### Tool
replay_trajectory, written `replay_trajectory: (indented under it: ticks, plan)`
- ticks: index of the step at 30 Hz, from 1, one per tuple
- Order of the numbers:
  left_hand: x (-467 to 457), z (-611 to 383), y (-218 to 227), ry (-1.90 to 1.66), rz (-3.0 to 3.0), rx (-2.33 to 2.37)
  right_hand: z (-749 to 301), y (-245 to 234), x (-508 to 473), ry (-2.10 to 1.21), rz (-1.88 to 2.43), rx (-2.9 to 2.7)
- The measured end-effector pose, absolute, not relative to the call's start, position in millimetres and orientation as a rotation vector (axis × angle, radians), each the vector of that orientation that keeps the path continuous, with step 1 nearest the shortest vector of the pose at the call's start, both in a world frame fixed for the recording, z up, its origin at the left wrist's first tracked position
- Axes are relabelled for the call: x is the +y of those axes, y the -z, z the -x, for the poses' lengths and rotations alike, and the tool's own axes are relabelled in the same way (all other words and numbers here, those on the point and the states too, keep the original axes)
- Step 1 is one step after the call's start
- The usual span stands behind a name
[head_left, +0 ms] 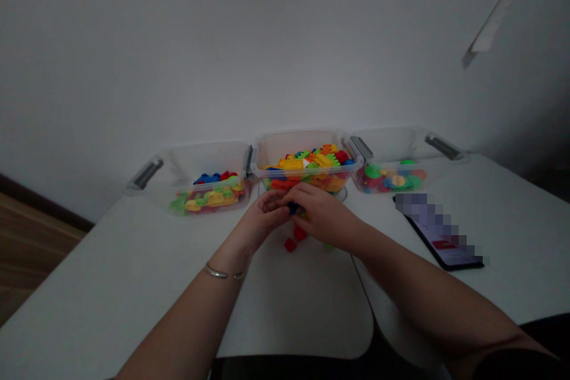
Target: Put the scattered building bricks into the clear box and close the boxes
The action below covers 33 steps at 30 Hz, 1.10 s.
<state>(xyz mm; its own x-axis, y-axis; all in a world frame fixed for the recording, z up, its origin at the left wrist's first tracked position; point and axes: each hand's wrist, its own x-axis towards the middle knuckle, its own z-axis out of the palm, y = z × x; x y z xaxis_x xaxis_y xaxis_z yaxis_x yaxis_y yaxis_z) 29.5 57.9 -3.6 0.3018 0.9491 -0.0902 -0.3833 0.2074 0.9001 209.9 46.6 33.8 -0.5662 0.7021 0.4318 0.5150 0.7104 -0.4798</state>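
Observation:
My left hand (pixel 262 219) and my right hand (pixel 323 217) meet just above the white table (pixel 294 309), with their fingers curled around a small blue plastic block (pixel 293 208). Most of the block is hidden by my fingers. Two red plastic blocks (pixel 295 238) lie on the table just below my hands, and a small green piece (pixel 328 247) sits partly behind my right hand. A clear plastic bin of mixed building blocks (pixel 298 145) stands directly beyond my hands. A metal bangle (pixel 218 273) circles my left wrist.
A clear bin of blue, yellow and green pieces (pixel 205 157) stands to the left, and a clear bin of round coloured pieces (pixel 383 145) to the right. A smartphone (pixel 439 237) lies on the table at right. The wall runs behind the bins.

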Motion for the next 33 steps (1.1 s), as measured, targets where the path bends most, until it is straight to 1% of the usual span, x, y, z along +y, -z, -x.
replay_trajectory:
  ticks: [6,13,18,26,33]
  plan:
    - [57,-26,3,-1.055,-0.935,0.769,-217,-44,47,-0.329,0.929,-2.238]
    - [56,-21,8,-1.054,-1.012,0.879,-248,-60,62,0.008,0.970,-1.924]
    - [57,-19,14,-1.031,-1.099,0.922,-269,-65,73,0.152,1.142,-1.801]
    - [58,-18,13,-1.023,-1.218,0.985,-279,-55,85,0.207,1.332,-1.870]
    - [59,-19,15,-1.019,-1.582,1.175,-273,-56,79,0.465,1.536,-1.981]
